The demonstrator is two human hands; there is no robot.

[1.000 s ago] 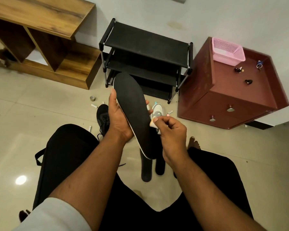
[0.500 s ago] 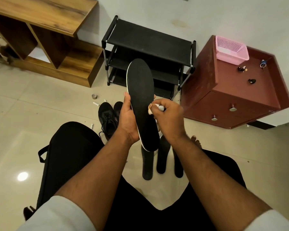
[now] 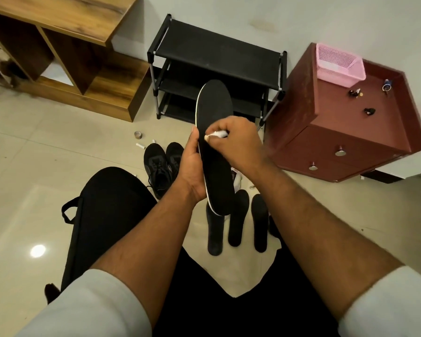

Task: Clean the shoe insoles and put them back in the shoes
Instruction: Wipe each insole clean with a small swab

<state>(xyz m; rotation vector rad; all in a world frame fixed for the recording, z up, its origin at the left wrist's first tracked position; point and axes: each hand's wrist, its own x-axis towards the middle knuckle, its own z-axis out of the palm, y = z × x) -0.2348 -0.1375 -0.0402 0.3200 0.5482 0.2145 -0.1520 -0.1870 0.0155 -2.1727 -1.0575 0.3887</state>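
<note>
Insole [image 3: 214, 132] is being gripped upright by the left hand [image 3: 192, 171] and wiped with a white wipe [image 3: 216, 135] pinched in the right hand [image 3: 236, 144]; cleaning is underway, and further strokes toward its near heel are probably being called for.

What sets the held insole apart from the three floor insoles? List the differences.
1. The held insole is up in the air, gripped by the left hand; the floor insoles lie flat on the tiles.
2. The right hand presses a white wipe on the held insole; nothing touches the floor insoles.
3. The held insole shows a pale edge; the floor insoles show none.
All are black.
</note>
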